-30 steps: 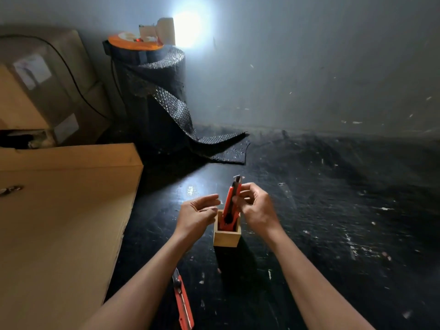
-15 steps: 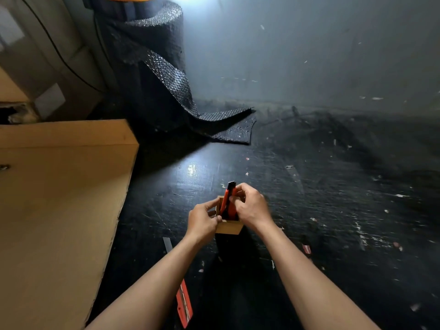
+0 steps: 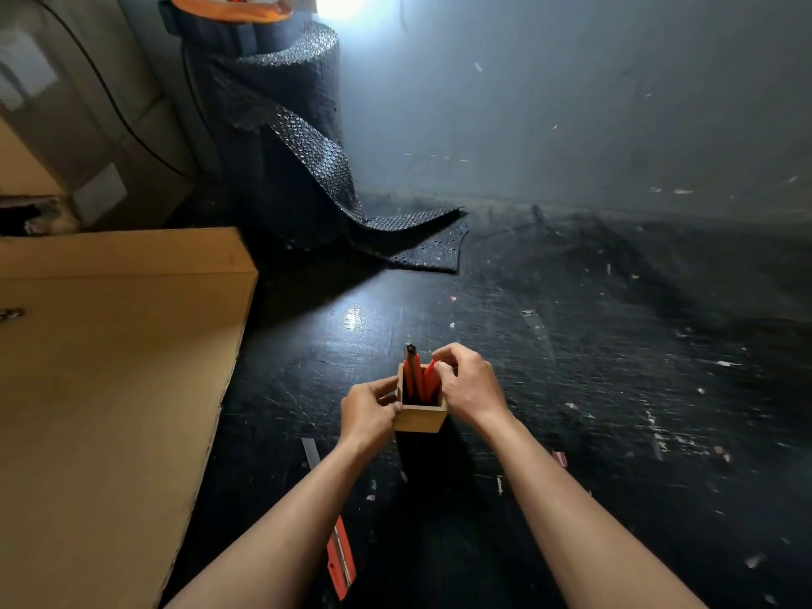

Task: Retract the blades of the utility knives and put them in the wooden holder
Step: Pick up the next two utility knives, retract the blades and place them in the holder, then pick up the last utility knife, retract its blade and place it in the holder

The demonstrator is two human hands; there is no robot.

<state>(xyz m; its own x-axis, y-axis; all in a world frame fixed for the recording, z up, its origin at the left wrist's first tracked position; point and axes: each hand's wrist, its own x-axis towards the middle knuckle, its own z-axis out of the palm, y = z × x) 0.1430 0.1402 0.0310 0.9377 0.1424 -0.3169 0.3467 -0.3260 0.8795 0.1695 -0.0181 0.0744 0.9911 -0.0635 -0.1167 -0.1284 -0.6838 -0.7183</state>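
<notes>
A small square wooden holder (image 3: 418, 420) stands on the black floor in the middle of the view. Two red utility knives stand upright inside it: one (image 3: 412, 372) at the left with its dark tip sticking out, another (image 3: 432, 376) at the right. My left hand (image 3: 368, 410) grips the holder's left wall. My right hand (image 3: 469, 385) pinches the top of the right-hand knife. A third red utility knife (image 3: 341, 559) lies flat on the floor under my left forearm, its blade (image 3: 311, 452) extended toward the holder.
A large cardboard box (image 3: 110, 389) fills the left side. Behind it stand more boxes (image 3: 66, 125) and a dark roll of bubble wrap (image 3: 281, 138) with a loose flap on the floor. Small scraps litter the black floor (image 3: 615, 389). A wall rises at the back.
The knife in my right hand has gone down into the holder. My left hand has closed onto the holder's side. The view has tilted downward.
</notes>
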